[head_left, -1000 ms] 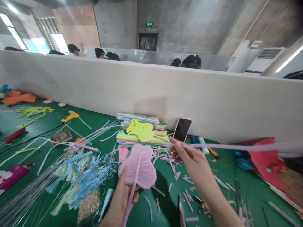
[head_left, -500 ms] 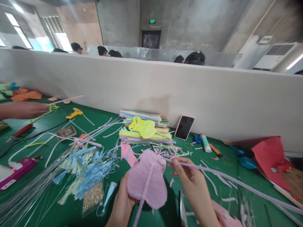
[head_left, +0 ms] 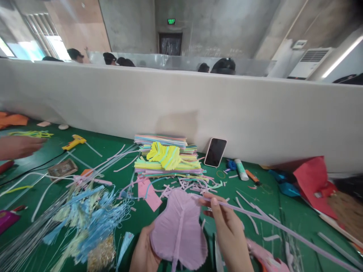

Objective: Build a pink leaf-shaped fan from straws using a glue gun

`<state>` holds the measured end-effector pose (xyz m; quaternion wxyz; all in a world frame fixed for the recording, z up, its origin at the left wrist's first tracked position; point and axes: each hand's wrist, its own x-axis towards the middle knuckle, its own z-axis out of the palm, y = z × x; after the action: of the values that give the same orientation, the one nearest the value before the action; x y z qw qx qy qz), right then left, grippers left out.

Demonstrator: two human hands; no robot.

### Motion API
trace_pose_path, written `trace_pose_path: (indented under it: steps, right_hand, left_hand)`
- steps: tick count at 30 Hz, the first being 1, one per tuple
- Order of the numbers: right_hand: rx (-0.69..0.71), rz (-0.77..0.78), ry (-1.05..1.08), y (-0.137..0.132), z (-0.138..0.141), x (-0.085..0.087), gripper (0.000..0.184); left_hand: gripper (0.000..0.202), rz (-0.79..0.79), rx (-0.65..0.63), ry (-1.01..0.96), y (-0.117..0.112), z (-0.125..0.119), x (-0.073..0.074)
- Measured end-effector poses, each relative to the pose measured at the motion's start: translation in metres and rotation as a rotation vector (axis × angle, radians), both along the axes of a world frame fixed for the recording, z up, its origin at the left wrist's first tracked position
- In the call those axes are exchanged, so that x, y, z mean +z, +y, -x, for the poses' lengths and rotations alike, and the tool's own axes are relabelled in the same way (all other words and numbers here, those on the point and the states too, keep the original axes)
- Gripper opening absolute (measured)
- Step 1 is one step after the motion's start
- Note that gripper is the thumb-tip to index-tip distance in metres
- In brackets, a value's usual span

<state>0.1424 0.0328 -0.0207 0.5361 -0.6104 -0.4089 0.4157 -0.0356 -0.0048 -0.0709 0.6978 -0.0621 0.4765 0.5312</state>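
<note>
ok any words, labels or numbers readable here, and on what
None reads clearly.
Green lit sign above the dark door: characters blurred.
Glue stick beside the phone: label too small.
Brown card on the green table: print blurred.
Pink paper shape in the left hand, lilac strip in the right hand: no print.

Pink paper shape (head_left: 178,230): lobed, wider at the bottom, finely creased, with a matching stem strip down its middle. Held flat-on, low centre, by the left hand (head_left: 143,253) at its lower left edge. Long lilac strip (head_left: 297,240): thin, pinched by the right hand (head_left: 229,234), one end touching the shape's top, the rest slanting down right.
</note>
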Motion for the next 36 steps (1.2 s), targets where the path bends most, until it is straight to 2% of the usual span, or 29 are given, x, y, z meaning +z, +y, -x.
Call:
trace_pose_path:
  steps: [4, 9, 12, 17, 19, 21, 23, 26, 28, 31, 36]
  right_hand:
    - [-0.022, -0.013, -0.053, -0.001, -0.005, -0.006, 0.038]
    - [-0.066, -0.003, -0.033, -0.002, -0.012, -0.006, 0.039]
    - [-0.027, -0.027, -0.003, -0.001, -0.01, -0.004, 0.039]
    - [0.095, -0.067, -0.078, -0.001, -0.004, -0.007, 0.036]
    - [0.118, -0.067, -0.117, -0.001, -0.003, -0.009, 0.036]
    - [0.139, -0.06, -0.125, -0.002, -0.002, -0.011, 0.037]
    - [0.151, -0.055, -0.101, -0.004, -0.002, -0.011, 0.038]
    - [0.146, -0.049, -0.044, -0.007, -0.004, -0.008, 0.04]
    - [0.133, -0.035, -0.029, -0.008, -0.007, -0.004, 0.042]
    - [0.109, -0.018, -0.019, -0.01, -0.012, 0.003, 0.045]
    - [0.067, -0.035, -0.063, -0.007, -0.015, 0.01, 0.046]
  left_hand:
    - [0.038, -0.058, -0.03, -0.046, -0.002, 0.002, -0.009]
    - [0.028, -0.239, -0.162, -0.144, -0.006, 0.008, -0.013]
    - [0.031, -0.338, -0.233, -0.118, -0.009, 0.008, -0.013]
    - [0.047, -0.4, -0.307, 0.016, -0.009, 0.006, -0.012]
    - [0.044, -0.472, -0.392, 0.116, -0.005, 0.008, -0.002]
    - [0.035, -0.485, -0.517, 0.283, 0.002, 0.01, 0.015]
    - [0.036, -0.448, -0.635, 0.431, 0.012, 0.011, 0.035]
    - [0.042, -0.448, -0.68, 0.655, 0.032, 0.008, 0.058]
    - [0.04, -0.525, -0.75, 0.748, 0.046, 0.002, 0.065]
    - [0.025, -0.692, -0.828, 0.837, 0.062, -0.011, 0.069]
    - [0.017, -0.785, -0.908, 0.813, 0.071, -0.025, 0.075]
